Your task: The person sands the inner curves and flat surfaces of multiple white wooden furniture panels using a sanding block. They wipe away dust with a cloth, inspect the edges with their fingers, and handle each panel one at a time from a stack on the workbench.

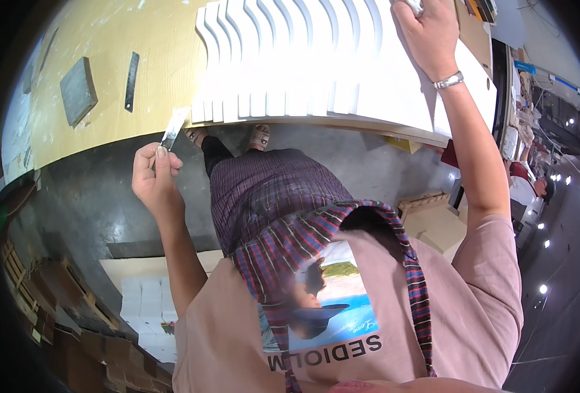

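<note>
1. Farthest left, beyond the left fingers, a grey block (78,90) lies on the yellow table (165,39); no writing can be made out on it.
2. Nearer the left fingers, still beyond them and slightly left, lies a narrow dark bar (131,82) with a small hole at its near end.
3. The left fingers (163,162) are closed in a pinch around a thin flat tool (173,126); its grip end is hidden in them. Its bright blade points away from them toward the table edge; contact there cannot be told.
4. Right of and beyond the left fingers, curved white strips (283,65) stand in a row, glare washing out their borders.
5. Between the two hands, nearer the body, the pink shirt (395,308) bears a picture, dark capitals and small pale script, upside down.
6. The right fingers (408,16), past the row's right part, curl around a whitish item (416,6); the upper edge cuts it off, leaving its kind unclear.
</note>
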`<state>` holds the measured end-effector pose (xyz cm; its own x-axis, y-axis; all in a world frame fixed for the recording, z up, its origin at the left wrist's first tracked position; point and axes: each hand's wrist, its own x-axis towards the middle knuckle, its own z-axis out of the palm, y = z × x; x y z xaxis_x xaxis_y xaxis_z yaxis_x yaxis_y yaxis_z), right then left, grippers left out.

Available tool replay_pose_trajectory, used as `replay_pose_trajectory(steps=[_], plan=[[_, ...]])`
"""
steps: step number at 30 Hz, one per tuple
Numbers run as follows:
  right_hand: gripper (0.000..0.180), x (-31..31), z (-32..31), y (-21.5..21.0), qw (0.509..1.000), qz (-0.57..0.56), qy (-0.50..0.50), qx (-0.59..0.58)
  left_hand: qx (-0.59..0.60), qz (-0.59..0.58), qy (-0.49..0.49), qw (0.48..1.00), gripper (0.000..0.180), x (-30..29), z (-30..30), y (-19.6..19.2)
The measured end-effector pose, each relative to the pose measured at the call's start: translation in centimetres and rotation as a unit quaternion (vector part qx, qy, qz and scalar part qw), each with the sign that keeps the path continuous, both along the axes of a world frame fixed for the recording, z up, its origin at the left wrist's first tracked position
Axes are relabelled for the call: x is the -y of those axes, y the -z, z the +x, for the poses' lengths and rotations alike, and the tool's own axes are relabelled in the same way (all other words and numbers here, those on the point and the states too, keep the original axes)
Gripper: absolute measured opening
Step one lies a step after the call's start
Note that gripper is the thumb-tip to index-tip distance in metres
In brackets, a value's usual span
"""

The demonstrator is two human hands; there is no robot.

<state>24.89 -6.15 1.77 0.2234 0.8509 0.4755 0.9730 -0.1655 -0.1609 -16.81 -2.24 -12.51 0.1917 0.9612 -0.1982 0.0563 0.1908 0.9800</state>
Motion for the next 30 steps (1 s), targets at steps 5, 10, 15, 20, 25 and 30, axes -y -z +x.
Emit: replay_pose_trajectory(steps=[5,10,15,20,25,30], plan=[[0.026,0.2,0.1,0.3,1.0,0.003,0.008,-0.007,0.061,0.026,0.119,0.991,0.004,1.0,3.7,-4.7],[0.025,0.2,0.3,0.2,1.0,-0.003,0.019,0.001,0.032,0.041,0.191,0.98,0.002,1.5,7.9,-7.3],[0.026,0.1,0.1,0.2,1.0,0.01,0.01,-0.01,0.042,0.051,0.186,0.98,0.006,1.4,8.5,-6.8],[0.026,0.2,0.1,0.0,1.0,0.006,0.024,-0.014,0.134,-0.039,0.125,0.982,0.013,1.0,7.9,-6.6],[0.025,0.2,-0.1,-0.4,0.999,0.016,0.025,-0.012,0.178,-0.098,0.09,0.975,0.018,-0.4,6.6,-7.6],[0.026,0.6,0.2,-0.3,0.999,0.004,0.036,-0.001,0.215,-0.123,0.059,0.967,0.015,-2.6,5.7,-7.7]])
